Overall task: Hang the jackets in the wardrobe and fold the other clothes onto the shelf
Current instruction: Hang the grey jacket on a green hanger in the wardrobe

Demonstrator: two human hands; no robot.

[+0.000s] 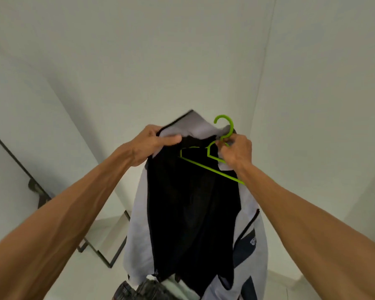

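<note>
A light grey jacket [139, 215] with a black lining and black zip trim hangs open in front of me, held up at chest height. My left hand [152, 144] grips its collar and left shoulder. My right hand [236, 151] pinches the neck of a lime-green plastic hanger [225, 128], together with the jacket's right shoulder. The hanger's hook points up, and its bar slants across the black lining toward my right forearm. Part of the hanger's left arm sits inside the jacket.
A black metal frame [104, 254] stands against the white wall at the lower left. More clothes, including a dark patterned piece [136, 291], lie in a pile below the jacket. White walls surround me and meet in a corner at the right.
</note>
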